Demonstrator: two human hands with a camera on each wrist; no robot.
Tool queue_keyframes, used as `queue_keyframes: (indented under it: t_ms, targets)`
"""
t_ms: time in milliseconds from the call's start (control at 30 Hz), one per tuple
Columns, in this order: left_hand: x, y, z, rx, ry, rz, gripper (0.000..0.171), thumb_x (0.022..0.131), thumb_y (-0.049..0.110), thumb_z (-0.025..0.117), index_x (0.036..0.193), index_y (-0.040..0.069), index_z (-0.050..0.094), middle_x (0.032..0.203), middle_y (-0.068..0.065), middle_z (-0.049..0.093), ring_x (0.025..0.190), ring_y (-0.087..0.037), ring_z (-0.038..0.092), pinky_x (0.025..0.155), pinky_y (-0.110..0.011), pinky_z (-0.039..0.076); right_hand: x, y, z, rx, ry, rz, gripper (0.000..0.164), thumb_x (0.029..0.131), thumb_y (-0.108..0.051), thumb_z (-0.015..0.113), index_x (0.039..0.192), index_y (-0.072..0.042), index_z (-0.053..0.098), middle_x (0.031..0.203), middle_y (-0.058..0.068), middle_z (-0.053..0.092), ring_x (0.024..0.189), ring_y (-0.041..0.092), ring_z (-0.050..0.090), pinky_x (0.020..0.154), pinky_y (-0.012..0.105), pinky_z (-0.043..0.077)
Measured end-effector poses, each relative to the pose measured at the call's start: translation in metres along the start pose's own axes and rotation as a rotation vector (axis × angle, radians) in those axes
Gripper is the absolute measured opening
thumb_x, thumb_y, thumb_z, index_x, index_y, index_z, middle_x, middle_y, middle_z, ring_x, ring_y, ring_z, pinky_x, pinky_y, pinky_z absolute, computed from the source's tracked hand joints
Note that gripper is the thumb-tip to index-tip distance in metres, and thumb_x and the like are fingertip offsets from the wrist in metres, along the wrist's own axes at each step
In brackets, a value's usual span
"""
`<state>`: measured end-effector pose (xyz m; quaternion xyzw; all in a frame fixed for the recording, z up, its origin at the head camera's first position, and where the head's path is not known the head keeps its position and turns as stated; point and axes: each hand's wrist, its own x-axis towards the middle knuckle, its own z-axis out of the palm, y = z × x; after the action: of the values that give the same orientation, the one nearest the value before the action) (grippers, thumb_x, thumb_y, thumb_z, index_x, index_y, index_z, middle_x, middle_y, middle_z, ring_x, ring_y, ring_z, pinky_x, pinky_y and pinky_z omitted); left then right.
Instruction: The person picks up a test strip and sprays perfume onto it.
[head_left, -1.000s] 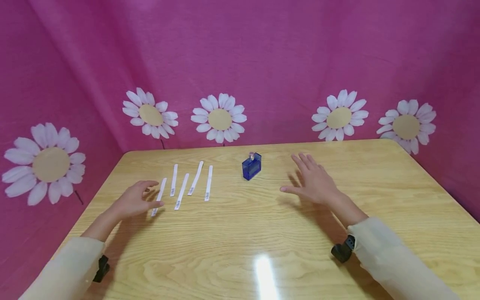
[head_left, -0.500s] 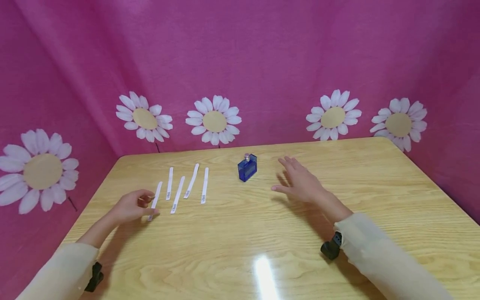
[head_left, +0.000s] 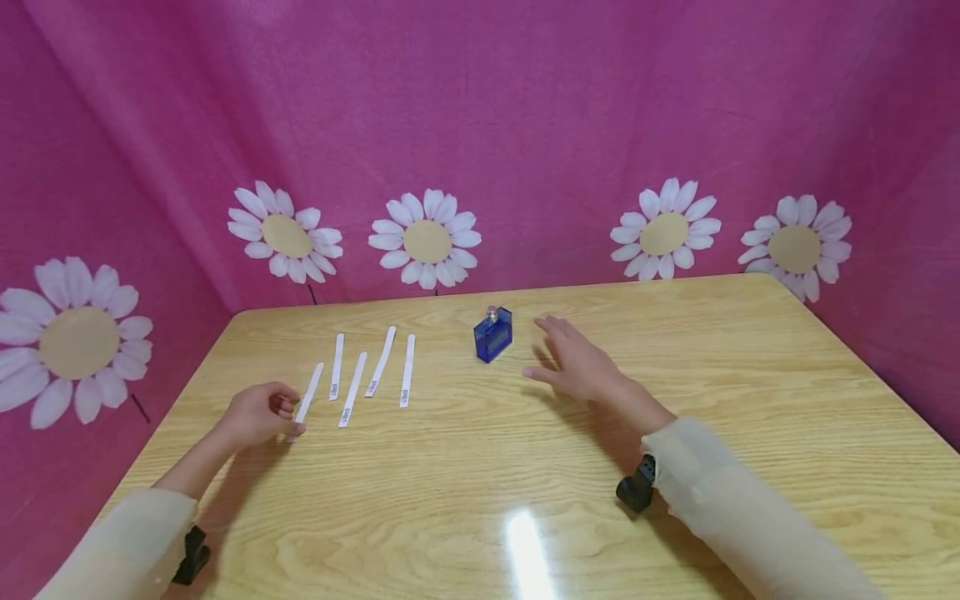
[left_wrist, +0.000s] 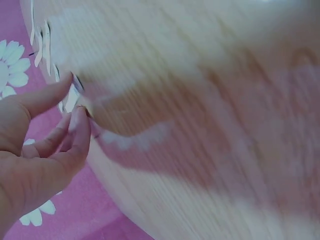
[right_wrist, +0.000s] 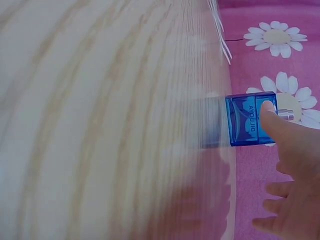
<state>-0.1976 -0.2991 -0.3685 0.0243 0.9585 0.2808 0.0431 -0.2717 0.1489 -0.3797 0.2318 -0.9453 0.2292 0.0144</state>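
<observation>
In the head view, my left hand is at the leftmost of several white paper strips, its thumb over the strip's near end. The left wrist view has the thumb and fingers of the left hand bent around the strip, with a gap between their tips. A blue glass perfume bottle stands upright toward the back of the table. My right hand hovers to its right, fingers extended and thumb spread, holding nothing. In the right wrist view, the thumb overlaps the bottle only by line of sight.
The other strips, such as the rightmost strip, lie side by side on the wooden table. A pink curtain with large daisies hangs behind and on the left. Dark wrist cameras sit under both cuffs.
My left thumb and fingers have bent in around the leftmost strip. The right hand has moved left, closer to the perfume bottle. The head view has shifted slightly.
</observation>
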Motion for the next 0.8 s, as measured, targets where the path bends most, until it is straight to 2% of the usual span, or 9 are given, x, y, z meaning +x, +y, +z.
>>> queue_keyframes:
  t_ms: [167,367,567,800]
  targets:
    - [0.000,0.003,-0.004,-0.020,0.013,-0.072,0.035,0.070,0.007,0.078,0.096,-0.010,0.062,0.082,-0.014,0.066,0.070,-0.008,0.054,0.060,-0.020,0.046,0.005,-0.005,0.001,0.009,-0.016,0.013,0.083,0.089,-0.043,0.065,0.151,-0.004,0.025,0.156,0.024,0.025,0.146,0.040,0.023,0.115,0.056,0.031]
    - [-0.002,0.004,-0.005,-0.092,0.006,-0.131,0.034,0.071,0.003,0.077,0.096,-0.013,0.062,0.080,-0.012,0.066,0.066,-0.007,0.054,0.057,-0.020,0.048,0.012,-0.011,0.002,0.063,-0.001,0.004,0.081,0.090,-0.039,0.065,0.149,0.000,0.026,0.153,0.025,0.031,0.144,0.039,0.027,0.118,0.053,0.027]
    - [-0.003,0.001,-0.007,-0.155,-0.014,-0.160,0.037,0.072,0.002,0.078,0.100,-0.015,0.060,0.081,-0.010,0.066,0.067,-0.005,0.054,0.058,-0.019,0.049,0.022,-0.016,0.006,0.154,0.032,0.033,0.081,0.089,-0.037,0.067,0.149,0.000,0.026,0.152,0.023,0.034,0.142,0.039,0.032,0.117,0.052,0.029]
    - [-0.002,-0.004,-0.008,-0.171,-0.037,-0.152,0.039,0.074,0.006,0.078,0.104,-0.013,0.060,0.084,-0.009,0.066,0.070,-0.006,0.055,0.058,-0.019,0.048,0.032,-0.025,0.014,0.266,0.075,0.076,0.085,0.087,-0.034,0.070,0.150,-0.001,0.024,0.153,0.023,0.033,0.142,0.038,0.032,0.116,0.051,0.032]
